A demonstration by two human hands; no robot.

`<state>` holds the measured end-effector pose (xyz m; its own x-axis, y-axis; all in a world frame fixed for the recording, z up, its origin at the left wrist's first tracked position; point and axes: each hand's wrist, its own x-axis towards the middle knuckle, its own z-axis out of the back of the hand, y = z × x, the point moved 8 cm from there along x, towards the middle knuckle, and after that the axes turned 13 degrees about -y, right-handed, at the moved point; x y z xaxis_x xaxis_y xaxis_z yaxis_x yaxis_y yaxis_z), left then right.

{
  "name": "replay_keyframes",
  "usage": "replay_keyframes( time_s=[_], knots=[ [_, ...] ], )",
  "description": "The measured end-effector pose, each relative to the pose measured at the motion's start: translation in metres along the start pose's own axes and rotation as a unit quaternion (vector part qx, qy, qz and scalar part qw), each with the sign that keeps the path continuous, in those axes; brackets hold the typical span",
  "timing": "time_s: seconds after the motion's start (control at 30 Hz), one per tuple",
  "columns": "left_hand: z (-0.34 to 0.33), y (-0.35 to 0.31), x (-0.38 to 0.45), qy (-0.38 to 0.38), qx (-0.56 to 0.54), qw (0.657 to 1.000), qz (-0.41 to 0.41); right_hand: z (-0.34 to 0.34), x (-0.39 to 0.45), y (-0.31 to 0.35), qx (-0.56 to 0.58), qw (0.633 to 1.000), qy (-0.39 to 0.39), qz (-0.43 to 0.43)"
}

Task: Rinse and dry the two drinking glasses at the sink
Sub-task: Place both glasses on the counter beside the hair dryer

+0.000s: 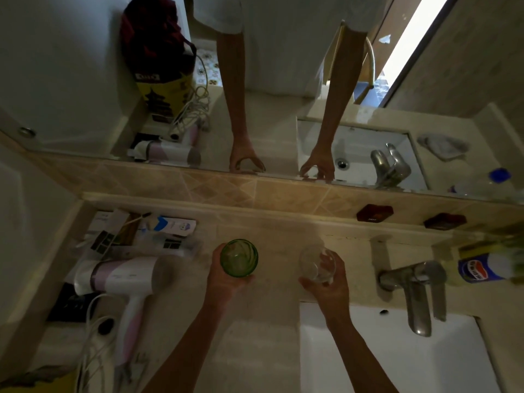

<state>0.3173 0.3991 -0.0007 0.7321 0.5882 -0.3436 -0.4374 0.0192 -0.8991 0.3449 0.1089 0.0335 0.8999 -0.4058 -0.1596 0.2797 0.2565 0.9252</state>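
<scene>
The green glass [239,258] is translucent with a swirled pattern in its wall, seen from above so its round mouth faces the camera. The clear glass [317,264] is colourless, tilted, and partly blurred, so its rim is hard to trace. Both are held above the counter [272,330], between its back edge and the sink [397,361], the green one toward the middle of the counter and the clear one just beyond the sink's back left corner.

The left hand [224,276] wraps the green glass from below and the side, fingers curled round its wall. The right hand [330,279] grips the clear glass, thumb on one side and fingers curled round the other.

A metal faucet [416,290] stands at the sink's back edge. A white and pink hair dryer [124,279] lies near the counter's left edge. A blue-labelled bottle [487,269] lies near the right edge. Above the counter's tiled back edge, a mirror [85,80] reflects both arms.
</scene>
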Motion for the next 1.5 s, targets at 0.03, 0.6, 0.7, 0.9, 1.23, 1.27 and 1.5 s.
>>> replay_keyframes(
  time_s=[0.03, 0.6, 0.7, 0.9, 1.23, 1.27, 1.5],
  knots=[
    [-0.001, 0.0, 0.0, 0.0, 0.001, 1.0, 0.002, 0.006, 0.002, -0.001, 0.002, 1.0, -0.003, -0.003],
    [0.0, 0.003, 0.003, 0.071, 0.025, 0.997, 0.004, 0.037, 0.013, -0.007, 0.003, 1.0, -0.016, -0.016],
    [0.0, 0.003, 0.0, 0.066, 0.022, 0.998, 0.007, 0.04, 0.012, -0.009, 0.003, 1.0, -0.023, -0.021],
    [-0.002, 0.003, -0.004, 0.07, 0.013, 0.997, 0.016, 0.042, 0.013, -0.009, 0.011, 0.999, -0.026, -0.024],
    [-0.003, 0.001, -0.005, 0.089, 0.035, 0.995, 0.017, 0.038, 0.011, -0.01, 0.02, 0.998, -0.056, -0.023],
    [-0.003, 0.001, -0.005, 0.085, 0.036, 0.996, 0.018, 0.038, 0.01, -0.009, 0.019, 0.998, -0.059, -0.023],
    [-0.003, 0.012, -0.003, 0.064, 0.05, 0.996, 0.022, 0.036, 0.01, -0.013, 0.007, 0.998, -0.049, -0.043]
  ],
)
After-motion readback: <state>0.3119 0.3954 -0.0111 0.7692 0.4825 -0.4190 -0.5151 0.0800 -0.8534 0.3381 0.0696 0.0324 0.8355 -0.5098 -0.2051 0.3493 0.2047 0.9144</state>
